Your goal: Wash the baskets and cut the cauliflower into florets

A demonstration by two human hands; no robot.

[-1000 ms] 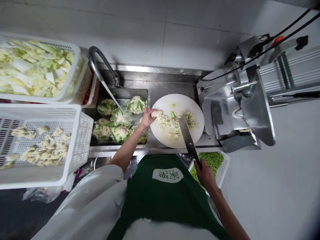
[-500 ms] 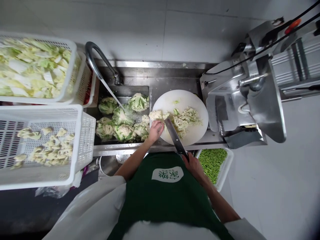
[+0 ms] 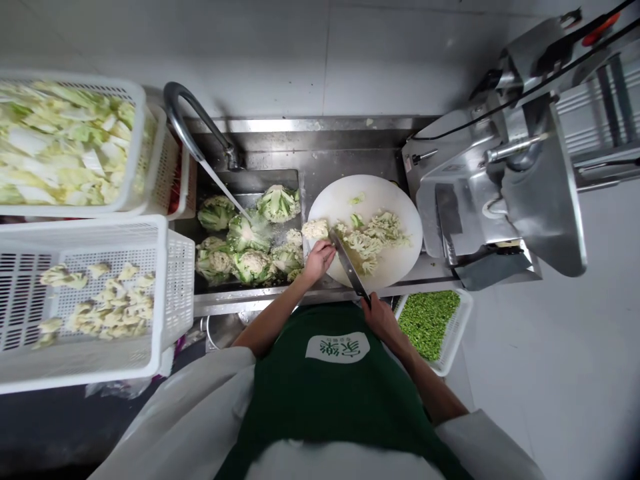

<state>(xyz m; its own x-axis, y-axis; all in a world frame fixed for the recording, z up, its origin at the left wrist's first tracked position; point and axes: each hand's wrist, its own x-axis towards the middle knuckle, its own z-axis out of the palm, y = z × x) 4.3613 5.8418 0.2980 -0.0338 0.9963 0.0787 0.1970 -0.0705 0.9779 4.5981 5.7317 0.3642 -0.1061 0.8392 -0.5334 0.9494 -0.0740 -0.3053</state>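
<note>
A round white cutting board rests on the steel counter beside the sink. Cut cauliflower florets lie spread over it, with one larger piece at its left edge. My left hand is at the board's near left edge, fingers curled, just below that piece; whether it holds anything I cannot make out. My right hand grips the handle of a cleaver, whose blade points up and left onto the board, close to my left hand.
The sink holds several whole cauliflower heads under a running tap. A white basket with florets and one with cut cabbage stand left. A slicing machine stands right; a tray of chopped greens sits below.
My left hand pulled back from the board's far left side to its near edge. The cleaver swung left, and my right hand drew in closer to my body.
</note>
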